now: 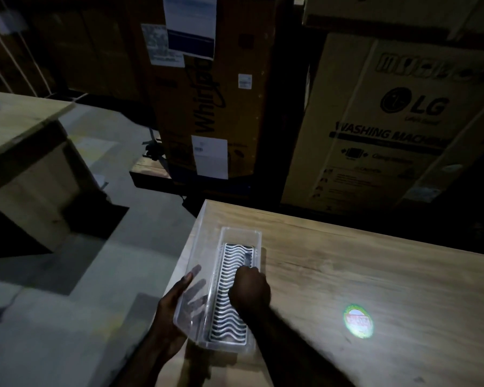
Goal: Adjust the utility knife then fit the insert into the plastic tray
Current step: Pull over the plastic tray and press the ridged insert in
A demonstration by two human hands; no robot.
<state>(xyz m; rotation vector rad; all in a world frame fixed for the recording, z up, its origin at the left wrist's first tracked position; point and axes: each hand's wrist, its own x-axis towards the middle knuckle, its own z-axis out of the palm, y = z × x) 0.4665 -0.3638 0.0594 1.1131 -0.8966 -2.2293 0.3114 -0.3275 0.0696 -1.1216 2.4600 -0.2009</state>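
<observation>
While the dim light hides much, the clear plastic tray [236,238] sits at the left edge of the wooden worktop [361,269], its near end overhanging the edge. White wavy-slotted insert [229,297] lies inside the tray, along its right side. Left hand [176,305] cups the tray's left wall from outside and below, fingers spread, seen through the plastic. Right hand [249,291] is curled over the insert, fingertips pressed down on it near the tray's right wall; cannot tell if it pinches anything. Round green-and-red sticker [358,321] lies on the worktop, well right of the tray. 2 cardboard appliance boxes [375,121] stand behind. Utility knife not seen.
</observation>
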